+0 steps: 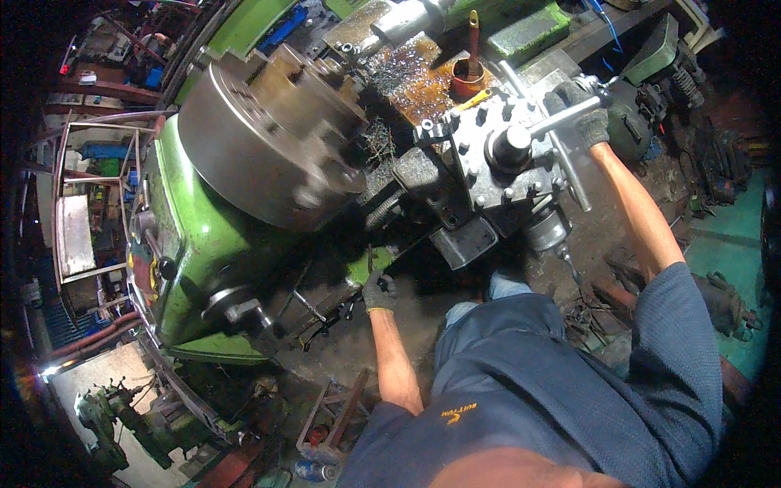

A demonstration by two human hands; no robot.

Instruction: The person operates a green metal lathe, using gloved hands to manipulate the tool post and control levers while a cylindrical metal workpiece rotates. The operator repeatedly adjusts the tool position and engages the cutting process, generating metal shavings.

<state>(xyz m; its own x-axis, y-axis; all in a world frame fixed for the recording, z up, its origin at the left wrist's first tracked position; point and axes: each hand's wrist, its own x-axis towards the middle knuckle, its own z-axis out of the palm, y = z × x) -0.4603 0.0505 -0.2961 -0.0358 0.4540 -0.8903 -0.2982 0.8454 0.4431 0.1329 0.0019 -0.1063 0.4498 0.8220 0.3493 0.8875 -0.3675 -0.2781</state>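
My right hand (579,114), in a dark glove, is closed at the crossed metal handle bars (568,167) beside the lathe's square tool post (496,146). Part of its grip is hidden behind a bar. Lower down, my left hand (379,291), also gloved, has its fingers curled round a thin dark lever (370,260) below the carriage. The large steel chuck (244,154) is left of the tool post, with a brownish metal workpiece (297,98) in its jaws. Smeared edges on the chuck suggest rotation.
A red pot (468,79) with a brush stands behind the tool post, near oily metal chips (423,69). Tangled swarf (378,142) lies beside the chuck. The green headstock (203,260) carries a protruding handle. A metal frame (333,415) stands on the floor.
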